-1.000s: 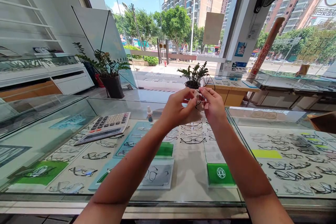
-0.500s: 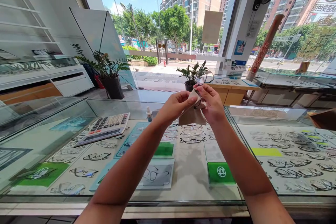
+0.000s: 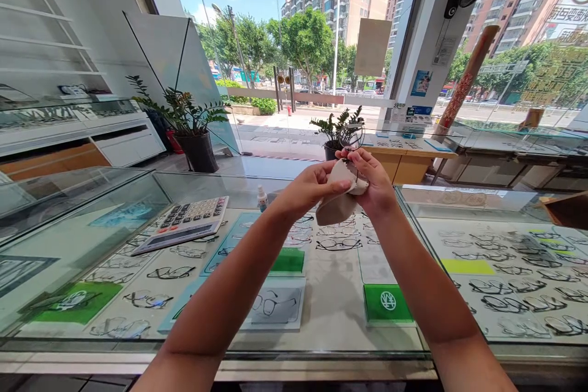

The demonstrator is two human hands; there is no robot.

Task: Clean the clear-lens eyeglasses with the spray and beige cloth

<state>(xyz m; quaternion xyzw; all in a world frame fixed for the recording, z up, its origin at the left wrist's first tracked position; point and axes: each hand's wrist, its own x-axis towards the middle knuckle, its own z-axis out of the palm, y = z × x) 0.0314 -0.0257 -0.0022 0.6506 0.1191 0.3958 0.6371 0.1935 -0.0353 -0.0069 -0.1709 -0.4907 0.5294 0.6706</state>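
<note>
Above the glass counter, my left hand (image 3: pixel 315 185) is closed on a beige cleaning cloth (image 3: pixel 334 209), thumb pressed over it. A pair of eyeglasses (image 3: pixel 353 135) is pinched in my right hand (image 3: pixel 375 187); one thin-rimmed round lens sticks up beyond the fingers. Part of the frame is hidden by the fingers and the folded cloth. The cloth wraps round the lower part of the glasses, and both hands nearly meet there.
A small white spray bottle (image 3: pixel 262 199) and a large calculator (image 3: pixel 189 223) rest on the glass display counter (image 3: pixel 321 352). Inside lie rows of eyeglasses and green cards (image 3: pixel 388 303). Potted plants (image 3: pixel 197 150) stand beyond, before the glass front. Another display case (image 3: pixel 500 196) adjoins on the right.
The cloth's hanging end has bunched and swung to the left. The upper lens of the glasses has tilted and turned slightly between my hands. The counter items stay put.
</note>
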